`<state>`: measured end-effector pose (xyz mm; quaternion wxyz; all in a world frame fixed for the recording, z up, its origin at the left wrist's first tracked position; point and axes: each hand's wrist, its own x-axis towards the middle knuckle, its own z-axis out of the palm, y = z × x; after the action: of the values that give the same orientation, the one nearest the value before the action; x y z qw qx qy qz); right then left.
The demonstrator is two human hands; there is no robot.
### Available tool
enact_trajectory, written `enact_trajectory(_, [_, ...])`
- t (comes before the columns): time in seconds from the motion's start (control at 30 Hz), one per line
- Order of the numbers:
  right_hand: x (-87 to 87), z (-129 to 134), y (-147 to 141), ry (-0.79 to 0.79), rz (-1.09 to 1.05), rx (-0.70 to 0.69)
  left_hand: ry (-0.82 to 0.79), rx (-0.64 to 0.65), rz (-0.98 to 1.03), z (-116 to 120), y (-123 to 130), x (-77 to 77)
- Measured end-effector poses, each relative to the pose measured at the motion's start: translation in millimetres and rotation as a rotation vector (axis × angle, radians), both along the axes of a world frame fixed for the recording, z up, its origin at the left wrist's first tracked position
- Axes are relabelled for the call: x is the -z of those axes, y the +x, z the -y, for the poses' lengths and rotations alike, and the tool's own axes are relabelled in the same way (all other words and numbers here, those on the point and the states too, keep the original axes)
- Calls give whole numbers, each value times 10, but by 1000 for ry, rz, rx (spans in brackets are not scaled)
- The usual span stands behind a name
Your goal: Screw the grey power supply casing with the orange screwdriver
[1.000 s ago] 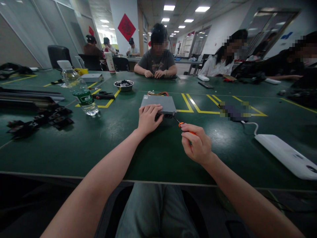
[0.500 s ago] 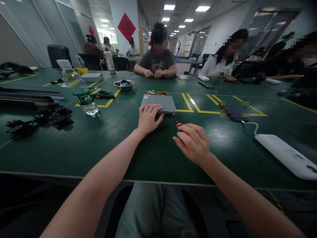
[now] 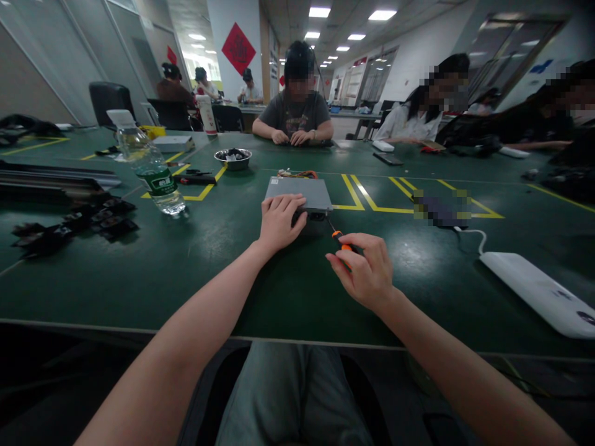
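Observation:
A grey metal box [image 3: 307, 191] with coloured wires at its far side lies on the green table [image 3: 297, 297]. My left hand [image 3: 279, 224] rests over its near left corner, the fingers on its top and the thumb at its near face, closed around that edge. In my right hand [image 3: 365, 263] is an orange and black screwdriver [image 3: 337, 236], held between thumb and fingers. The screwdriver's thin shaft points up at the near right corner of the box; whether the tip touches is too small to tell.
To the left are a water bottle [image 3: 160, 186], black parts [image 3: 100, 217], a metal bowl [image 3: 233, 159] and dark tools [image 3: 195, 178]. A white power bank [image 3: 534, 291] is cabled to a blurred phone [image 3: 441, 209] at right. A person [image 3: 297, 111] sits opposite.
The fingers of my right hand have shifted slightly on the screwdriver, and more of its handle shows. My left hand still rests on the box.

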<state>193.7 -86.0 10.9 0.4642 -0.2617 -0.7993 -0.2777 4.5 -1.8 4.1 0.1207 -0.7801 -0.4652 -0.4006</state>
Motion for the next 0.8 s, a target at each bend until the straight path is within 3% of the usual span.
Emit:
enact_trajectory(0.27, [57, -10, 15, -22, 22, -56, -4, -8, -10, 1, 2, -1])
enact_trajectory(0.53, [33, -17, 6, 12, 59, 25, 11, -5, -6, -8, 1, 11])
enact_trajectory(0.8, [30, -16, 13, -47, -21, -5, -2, -4, 1, 0, 2, 2])
